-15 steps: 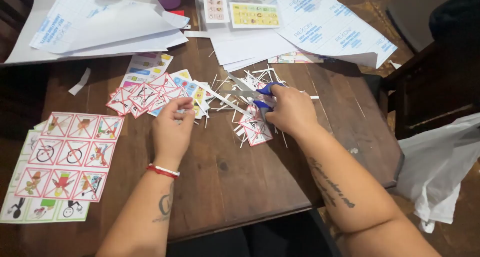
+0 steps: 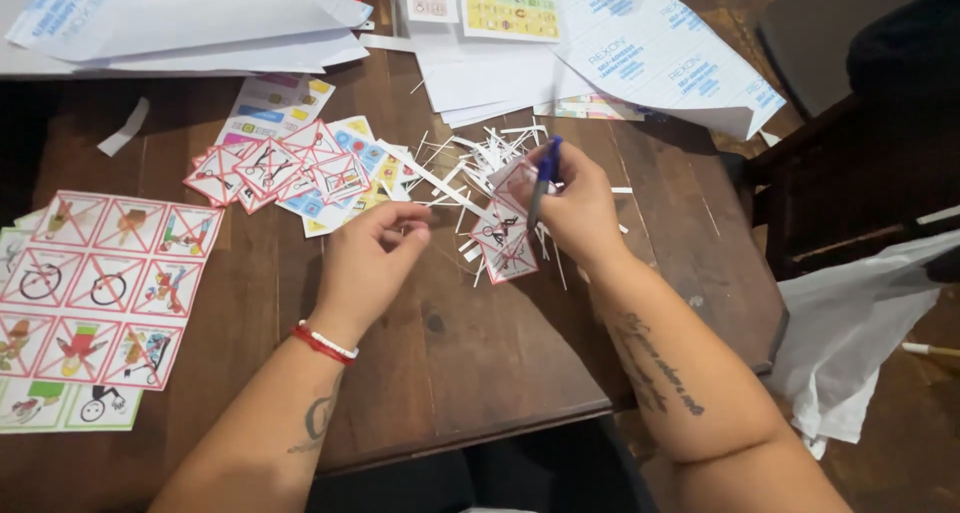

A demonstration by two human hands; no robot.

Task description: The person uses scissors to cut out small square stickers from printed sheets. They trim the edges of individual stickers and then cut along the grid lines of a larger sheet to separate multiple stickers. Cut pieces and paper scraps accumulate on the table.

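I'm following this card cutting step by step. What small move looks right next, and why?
Probably the left hand should reach for the card beside the scissors. The left hand looks empty over the table, while the right hand holds the scissors and that card together, so the card needs steadying.

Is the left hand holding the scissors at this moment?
No, the blue-handled scissors are in the right hand; the left hand is beside it without them.

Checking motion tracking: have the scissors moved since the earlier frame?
Yes. The scissors in the right hand have swung from lying flat, blades pointing left over the paper strips, to nearly upright, blades down by the cut cards.
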